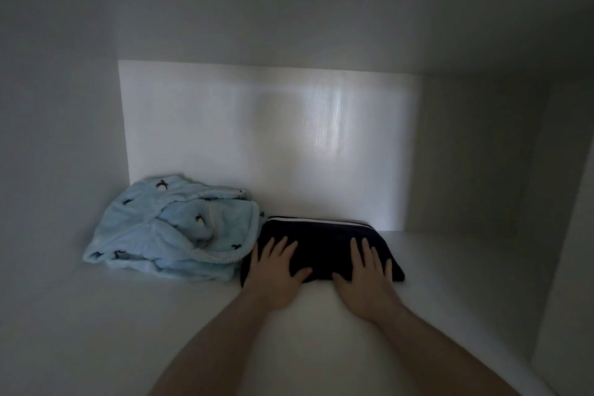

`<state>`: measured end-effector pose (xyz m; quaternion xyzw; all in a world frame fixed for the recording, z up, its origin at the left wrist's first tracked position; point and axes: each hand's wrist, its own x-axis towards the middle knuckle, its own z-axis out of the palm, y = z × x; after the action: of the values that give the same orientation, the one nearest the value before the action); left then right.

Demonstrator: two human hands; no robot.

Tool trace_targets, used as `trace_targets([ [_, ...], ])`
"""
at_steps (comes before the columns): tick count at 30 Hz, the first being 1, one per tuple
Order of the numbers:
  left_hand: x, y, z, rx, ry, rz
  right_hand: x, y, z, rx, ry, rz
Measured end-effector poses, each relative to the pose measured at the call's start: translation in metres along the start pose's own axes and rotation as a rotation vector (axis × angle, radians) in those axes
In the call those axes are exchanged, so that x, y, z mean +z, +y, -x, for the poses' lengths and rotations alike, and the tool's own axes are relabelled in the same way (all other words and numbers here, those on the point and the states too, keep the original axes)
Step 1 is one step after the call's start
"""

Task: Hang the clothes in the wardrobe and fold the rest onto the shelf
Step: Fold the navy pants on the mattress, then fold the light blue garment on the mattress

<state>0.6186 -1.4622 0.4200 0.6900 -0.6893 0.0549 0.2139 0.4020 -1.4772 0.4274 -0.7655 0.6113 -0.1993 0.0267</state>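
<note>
interior of a white wardrobe compartment, dimly lit, seen from above and in front. at left, a light blue fleece garment (175, 228) with small dark motifs lies loosely bundled on the shelf (96, 331), close to the left wall and back panel (225, 138). just beside it, touching at its right edge, a folded dark navy garment (321, 243) with a white stripe along its far edge lies flat on the shelf near the back panel. the left hand (276, 273) rests flat on the navy garment's left part, fingers straight and spread; the right hand (366, 276) rests likewise on its right part, fingers extended, gripping nothing.
</note>
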Motion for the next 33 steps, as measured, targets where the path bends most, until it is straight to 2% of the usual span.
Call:
trace_targets([
  [9,-0.015,0.003,0.053,0.128,0.025,0.007,-0.017,-0.015,0.085,0.128,-0.094,0.025],
  [14,-0.033,0.002,0.095,0.243,-0.106,0.078,-0.031,-0.029,0.138,0.222,-0.156,0.098],
  [19,-0.06,0.002,0.151,0.292,-0.296,0.095,-0.049,-0.048,0.206,0.231,-0.169,0.096],
  [23,-0.085,0.012,0.2,0.312,-0.447,0.081,-0.058,-0.062,0.265,0.218,-0.105,0.085],
  [26,-0.104,0.027,0.243,0.396,-0.438,0.14,-0.067,-0.071,0.318,0.206,0.01,-0.028],
  [30,-0.125,0.063,0.323,0.553,-0.358,0.458,-0.096,-0.068,0.428,0.225,0.239,-0.25],
  [33,-0.134,0.106,0.402,0.663,-0.422,0.689,-0.122,-0.055,0.542,0.321,0.323,-0.352],
])
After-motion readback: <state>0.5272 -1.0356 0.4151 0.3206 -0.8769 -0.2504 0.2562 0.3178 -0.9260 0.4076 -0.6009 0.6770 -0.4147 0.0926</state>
